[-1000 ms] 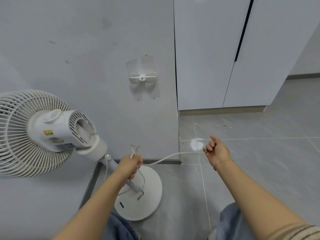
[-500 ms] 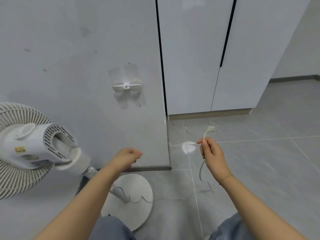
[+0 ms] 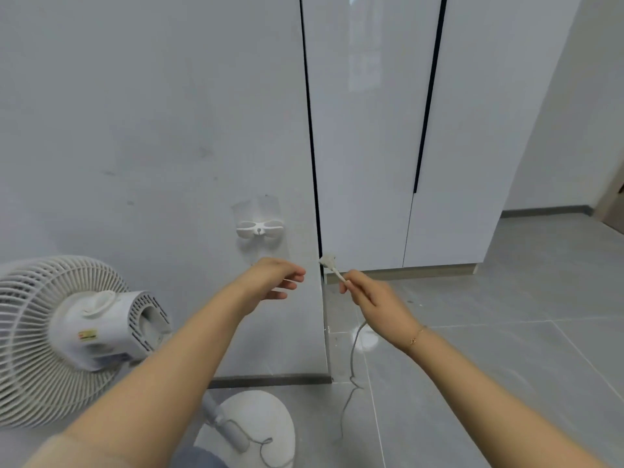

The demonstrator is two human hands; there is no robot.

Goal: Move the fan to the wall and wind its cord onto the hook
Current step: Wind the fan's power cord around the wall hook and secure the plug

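A white pedestal fan stands against the grey wall at the left, its round base near my knees. A white double-winged hook is stuck to the wall at middle height. My right hand pinches the white cord just behind its plug, which points up and left. The cord hangs from that hand to the floor and runs back to the fan's base. My left hand hovers below the hook with relaxed fingers, holding nothing.
White cabinet doors with dark gaps stand to the right of the wall's corner. Grey floor tiles spread out on the right. A dark skirting strip runs along the wall's foot.
My left hand let go of the cord and rose toward the hook. My right hand lifted the plug end higher and closer to the wall. The view tilted up.
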